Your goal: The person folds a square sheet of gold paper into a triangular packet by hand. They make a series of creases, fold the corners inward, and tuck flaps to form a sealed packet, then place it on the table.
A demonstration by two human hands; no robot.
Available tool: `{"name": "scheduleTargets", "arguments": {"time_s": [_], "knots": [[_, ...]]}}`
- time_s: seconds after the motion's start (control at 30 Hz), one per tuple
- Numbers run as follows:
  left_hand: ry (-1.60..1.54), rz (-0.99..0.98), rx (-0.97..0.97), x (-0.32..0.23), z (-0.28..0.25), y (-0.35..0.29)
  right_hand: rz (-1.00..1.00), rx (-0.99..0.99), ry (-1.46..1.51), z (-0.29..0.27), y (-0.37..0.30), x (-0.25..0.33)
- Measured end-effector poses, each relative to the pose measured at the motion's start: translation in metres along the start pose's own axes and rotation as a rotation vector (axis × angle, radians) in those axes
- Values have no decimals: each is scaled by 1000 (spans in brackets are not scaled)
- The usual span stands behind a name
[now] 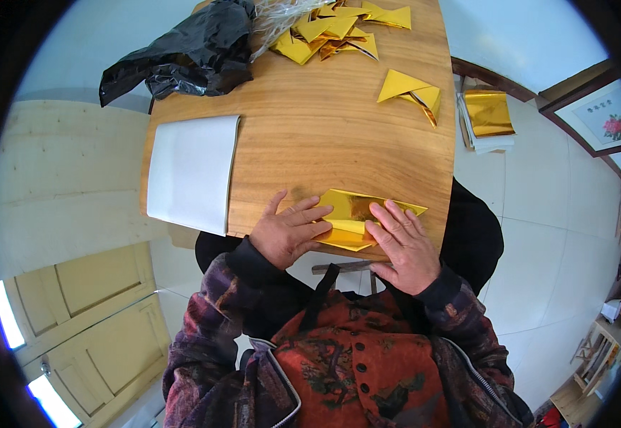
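A sheet of shiny gold foil paper [350, 235], partly folded with pointed ends, lies at the near edge of the wooden table. My left hand [289, 230] rests with fingers spread, their tips touching the paper's left side. On the right part of the same paper, my right hand [407, 246] lays its fingers out flat, with the thumb off toward the table edge. Both hands press from above rather than grip. The fingers cover parts of the folds. Farther off to the right sits a single folded gold paper piece [412, 93].
A pile of folded gold pieces [325, 32] lies at the far side, beside clear plastic strands [271, 21] and a black plastic bag [196, 53]. A grey-white folded sheet or pad [191, 171] lies at the left. Gold paper sheets [489, 113] are stacked right of the table [310, 143].
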State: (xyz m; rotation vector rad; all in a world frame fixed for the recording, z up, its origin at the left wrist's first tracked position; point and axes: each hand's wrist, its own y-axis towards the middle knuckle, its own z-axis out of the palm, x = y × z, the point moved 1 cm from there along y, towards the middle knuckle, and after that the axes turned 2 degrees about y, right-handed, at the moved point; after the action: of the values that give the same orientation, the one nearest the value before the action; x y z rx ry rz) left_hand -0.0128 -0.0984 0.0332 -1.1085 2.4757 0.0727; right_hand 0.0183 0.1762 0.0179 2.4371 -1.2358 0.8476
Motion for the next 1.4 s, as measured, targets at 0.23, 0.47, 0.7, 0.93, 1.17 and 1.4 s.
{"name": "scheduleTargets", "arguments": {"time_s": [0.23, 0.47, 0.7, 0.93, 1.17, 1.4], "knots": [[-105, -25, 13, 18, -22, 24, 16, -20, 119, -1, -1, -3], [-95, -86, -18, 17, -25, 50, -50, -91, 177, -5, 0, -7], [-91, -131, -57, 19, -17, 56, -3, -96, 170, -4, 0, -5], [-100, -184, -93, 15, -17, 57, 17, -104, 112, -3, 2, -3], [-81, -198, -116, 12, -16, 58, 28, -97, 79, -1, 2, -1], [-88, -189, -118, 13, -16, 60, 29, -114, 38, 0, 3, -1]]}}
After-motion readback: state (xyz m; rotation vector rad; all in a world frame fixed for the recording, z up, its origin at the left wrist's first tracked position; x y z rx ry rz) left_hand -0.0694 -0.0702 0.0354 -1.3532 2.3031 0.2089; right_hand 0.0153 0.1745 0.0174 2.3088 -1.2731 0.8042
